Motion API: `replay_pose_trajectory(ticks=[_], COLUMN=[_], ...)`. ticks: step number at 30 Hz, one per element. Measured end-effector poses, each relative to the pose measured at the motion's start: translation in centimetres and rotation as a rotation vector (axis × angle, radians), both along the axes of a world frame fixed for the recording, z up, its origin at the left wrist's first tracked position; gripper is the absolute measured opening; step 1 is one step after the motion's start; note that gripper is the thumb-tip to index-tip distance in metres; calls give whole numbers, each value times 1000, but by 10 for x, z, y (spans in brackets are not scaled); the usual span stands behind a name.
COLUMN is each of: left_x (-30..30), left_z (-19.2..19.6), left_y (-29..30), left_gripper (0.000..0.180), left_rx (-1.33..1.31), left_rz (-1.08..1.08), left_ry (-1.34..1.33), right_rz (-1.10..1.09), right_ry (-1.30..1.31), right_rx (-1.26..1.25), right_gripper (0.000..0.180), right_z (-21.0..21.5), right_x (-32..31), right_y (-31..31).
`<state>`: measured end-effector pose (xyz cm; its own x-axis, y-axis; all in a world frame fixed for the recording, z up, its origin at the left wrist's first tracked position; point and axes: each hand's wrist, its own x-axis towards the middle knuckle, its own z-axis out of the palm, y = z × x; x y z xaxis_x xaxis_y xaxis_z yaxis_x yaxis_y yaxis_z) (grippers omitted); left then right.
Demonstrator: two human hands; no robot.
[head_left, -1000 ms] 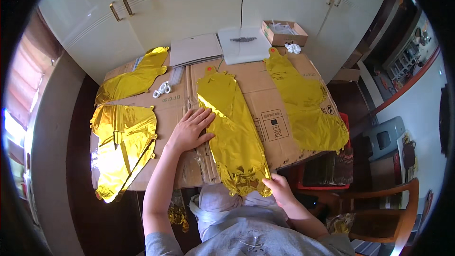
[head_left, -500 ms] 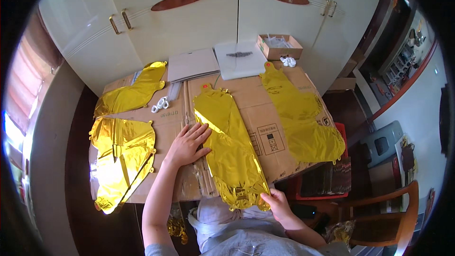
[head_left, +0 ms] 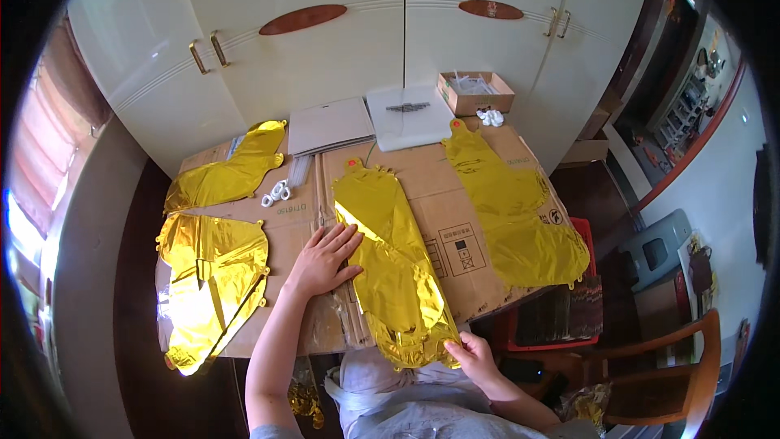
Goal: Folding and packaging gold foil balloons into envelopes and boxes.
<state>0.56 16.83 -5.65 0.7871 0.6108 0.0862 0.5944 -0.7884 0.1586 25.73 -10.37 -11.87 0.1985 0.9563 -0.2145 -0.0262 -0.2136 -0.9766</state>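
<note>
**Hands shift along the middle foil balloon**

The left hand (head_left: 325,258) now lies flat, fingers spread open, on the cardboard (head_left: 455,211) at the left edge of the middle balloon (head_left: 390,264). A second ago it sat a little farther up the sheet; it has slid nearer the person. The right hand (head_left: 474,358) has stayed at the balloon's near end, where that end hangs over the surface's edge, its fingers pinching the crinkled foil there. The balloon itself has hardly moved: it lies flat and deflated, running from the middle of the cardboard down to the person's lap. To my eye the foil is being held steady and smoothed rather than lifted.

The surface is covered with flattened brown cardboard. On it lie three more gold balloons: one at the right (head_left: 520,211), one at the far left (head_left: 227,175), one folded at the near left (head_left: 211,284). Small white clips (head_left: 276,193) sit beside the far-left one. Grey folders (head_left: 329,123), a white sheet (head_left: 409,116) and an open carton (head_left: 475,93) line the far edge.

Behind stand cream wardrobe doors (head_left: 325,41). A wooden chair (head_left: 674,374) and a red crate (head_left: 561,321) stand to the right.
</note>
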Motion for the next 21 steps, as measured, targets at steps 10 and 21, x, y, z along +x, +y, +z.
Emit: replay_pose_trajectory(ticks=[10, 21], left_x=[1, 0], left_z=[2, -3], left_y=[0, 1], left_gripper=[67, 67], left_rx=[-2, 42], left_rz=[-11, 1], left_ry=[-2, -6], right_rz=[-69, -151], right_ry=[337, 329], right_rx=[-104, -45], right_gripper=[17, 15], right_z=[14, -6], right_x=[-21, -18], right_y=[-10, -12])
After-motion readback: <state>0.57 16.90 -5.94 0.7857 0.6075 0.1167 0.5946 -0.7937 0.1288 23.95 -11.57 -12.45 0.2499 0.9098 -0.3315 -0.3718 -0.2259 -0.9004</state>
